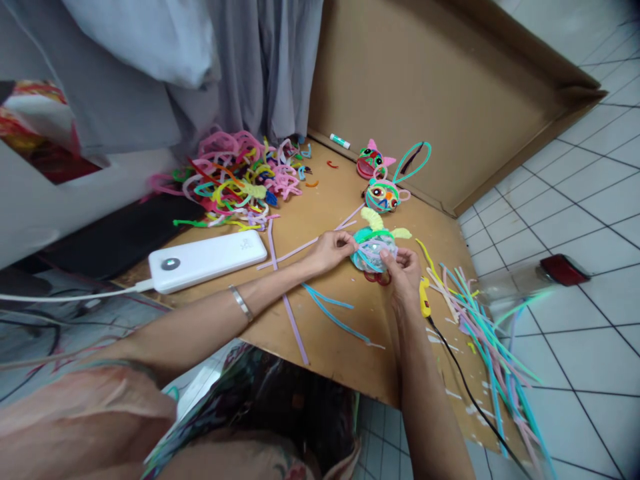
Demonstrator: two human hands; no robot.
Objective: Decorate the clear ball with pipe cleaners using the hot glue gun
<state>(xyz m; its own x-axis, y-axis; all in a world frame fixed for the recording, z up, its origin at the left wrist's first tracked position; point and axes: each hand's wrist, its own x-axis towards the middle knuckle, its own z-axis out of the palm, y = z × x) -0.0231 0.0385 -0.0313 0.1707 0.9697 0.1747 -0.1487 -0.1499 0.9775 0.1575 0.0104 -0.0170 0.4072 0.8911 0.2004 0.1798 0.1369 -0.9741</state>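
Between my two hands is a round pipe-cleaner figure (371, 245), wrapped in turquoise, green and lilac strands, with pale yellow horn-like pieces on top and dark red loops below. My right hand (404, 270) grips it from the right, thumb pressed on its front. At its left side, the fingertips of my left hand (334, 251) pinch together; a lilac pipe cleaner (364, 248) seems to be between them. Loose lilac pipe cleaners (290, 313) lie under and beside my left forearm. Blue pipe cleaners (333, 313) rest on the cardboard nearer to me.
A tangled pile of pipe cleaners (235, 177) lies at the back left, behind a white power bank (207, 259). Two finished-looking heads (383, 197) and a glue stick (340, 141) stand at the back. A yellow corded tool (425, 298) and straight pipe cleaners (493, 340) lie right.
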